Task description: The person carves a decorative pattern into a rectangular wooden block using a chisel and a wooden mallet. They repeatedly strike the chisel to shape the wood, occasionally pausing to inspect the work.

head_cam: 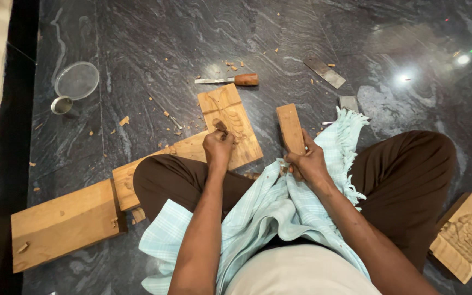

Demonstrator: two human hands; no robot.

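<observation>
Seated on the dark stone floor (154,49), the left hand (218,148) is closing around a chisel on the stiff, solid carved plank (230,123) at the knee, while the right hand (306,163) is gripping a weighty-looking wooden mallet block (290,128) low down.

This looks like a home woodcarving spot set up on the floor (301,33), a dark polished stone with grey veining. Wood chips (124,121) lie scattered across it. Plain planks (64,224) sit beside a partly carved panel (230,123) and a finished relief carving (468,235). A wooden-handled chisel (230,80), a flat metal blade (324,72) and a wooden mallet block (290,128) show hand carving.
</observation>
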